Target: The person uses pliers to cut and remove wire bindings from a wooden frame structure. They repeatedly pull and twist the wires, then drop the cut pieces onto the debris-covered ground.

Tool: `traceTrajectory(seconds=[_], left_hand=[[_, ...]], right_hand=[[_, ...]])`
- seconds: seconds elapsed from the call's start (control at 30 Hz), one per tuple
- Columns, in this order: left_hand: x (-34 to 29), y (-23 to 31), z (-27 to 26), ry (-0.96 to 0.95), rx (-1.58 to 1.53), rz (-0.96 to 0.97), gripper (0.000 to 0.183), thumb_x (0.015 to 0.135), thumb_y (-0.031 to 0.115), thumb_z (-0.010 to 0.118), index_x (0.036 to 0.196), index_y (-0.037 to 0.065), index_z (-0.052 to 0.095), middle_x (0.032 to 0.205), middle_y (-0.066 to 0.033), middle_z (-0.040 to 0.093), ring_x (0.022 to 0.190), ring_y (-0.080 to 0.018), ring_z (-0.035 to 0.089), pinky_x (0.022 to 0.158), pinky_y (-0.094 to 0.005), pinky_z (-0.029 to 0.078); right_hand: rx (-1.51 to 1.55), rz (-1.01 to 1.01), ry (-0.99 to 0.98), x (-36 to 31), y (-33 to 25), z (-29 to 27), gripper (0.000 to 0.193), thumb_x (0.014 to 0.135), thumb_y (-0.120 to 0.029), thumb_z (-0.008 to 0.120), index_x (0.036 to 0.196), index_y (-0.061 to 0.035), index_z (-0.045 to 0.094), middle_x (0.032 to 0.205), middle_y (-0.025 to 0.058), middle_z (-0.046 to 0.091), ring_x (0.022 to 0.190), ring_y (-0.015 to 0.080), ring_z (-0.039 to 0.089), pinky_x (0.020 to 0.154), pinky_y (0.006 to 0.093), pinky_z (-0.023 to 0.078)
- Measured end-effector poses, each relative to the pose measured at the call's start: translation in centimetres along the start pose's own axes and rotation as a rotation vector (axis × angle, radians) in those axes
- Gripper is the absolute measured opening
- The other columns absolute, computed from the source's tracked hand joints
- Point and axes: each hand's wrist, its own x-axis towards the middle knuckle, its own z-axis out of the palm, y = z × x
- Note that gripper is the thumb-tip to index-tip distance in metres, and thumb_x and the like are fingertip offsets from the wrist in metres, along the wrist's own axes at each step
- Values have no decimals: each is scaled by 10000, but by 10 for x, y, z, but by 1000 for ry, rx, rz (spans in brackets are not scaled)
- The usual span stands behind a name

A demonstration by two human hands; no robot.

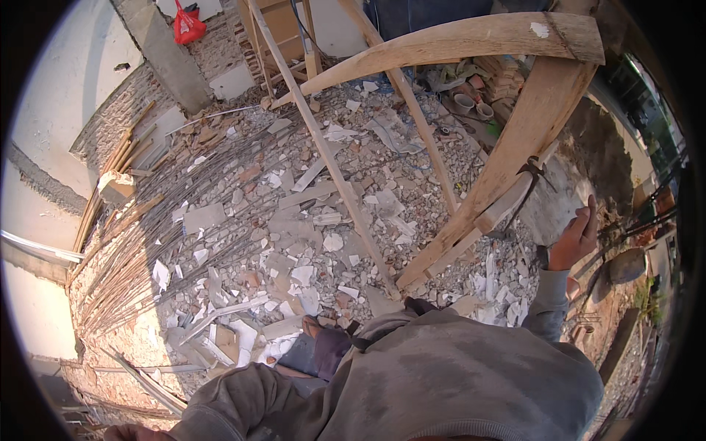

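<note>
My right hand (573, 239) is raised at the right, over a grey slab (555, 202). Its fingers point upward, and nothing shows in its grasp. Close to its left, a hammer (531, 169) with a dark head leans against a thick wooden beam (507, 165). This beam slants up and meets a long curved timber (441, 48) at the upper right. At the lower left edge, only part of my left hand (136, 433) shows. Its fingers are cut off by the frame, so what it holds, if anything, is hidden.
Broken brick and plaster rubble (294, 220) covers the ground. Thin wooden poles (338, 176) slant across it. A bundle of rods (147, 272) lies at the left near a white wall (66, 95). A red bag (189, 26) hangs at the upper left.
</note>
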Motion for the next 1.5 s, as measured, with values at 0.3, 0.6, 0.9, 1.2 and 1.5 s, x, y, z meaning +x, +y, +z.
traceTrajectory(seconds=[0.3,0.6,0.9,1.2,1.5], left_hand=[[-134,-208,-241,144,397,-1409,185,969,194,615,910,19,629,675,33,502,507,-29,318,446,-219,234],[-134,-291,-283,-843,541,-1105,200,962,204,601,1078,105,730,658,-129,621,585,-246,588,579,-372,459],[-102,-474,-235,-1553,111,-759,193,953,251,627,950,81,718,812,-164,689,748,-406,640,645,-478,493],[-34,-720,-226,-1705,104,-819,193,935,191,636,926,25,733,813,-165,712,762,-343,683,717,-412,517],[-2,-814,-222,-1643,451,-480,263,819,227,767,1027,67,744,1085,-148,707,990,-346,688,863,-428,544]], right_hand=[[-139,-277,-220,-252,-185,63,362,950,64,484,1281,49,629,912,156,624,781,243,571,697,318,473],[-24,49,-975,-336,-181,146,397,905,62,501,1243,-54,672,855,153,654,729,294,639,686,394,504],[13,-94,-1228,-370,-185,278,356,856,-298,762,1050,0,743,883,158,710,747,285,667,691,407,522],[243,648,-1288,-379,-144,385,163,891,-140,710,911,13,763,752,76,712,688,138,641,664,319,516],[343,1102,-1176,-449,-94,406,225,902,-171,647,883,30,746,714,60,692,660,113,599,646,305,482]])
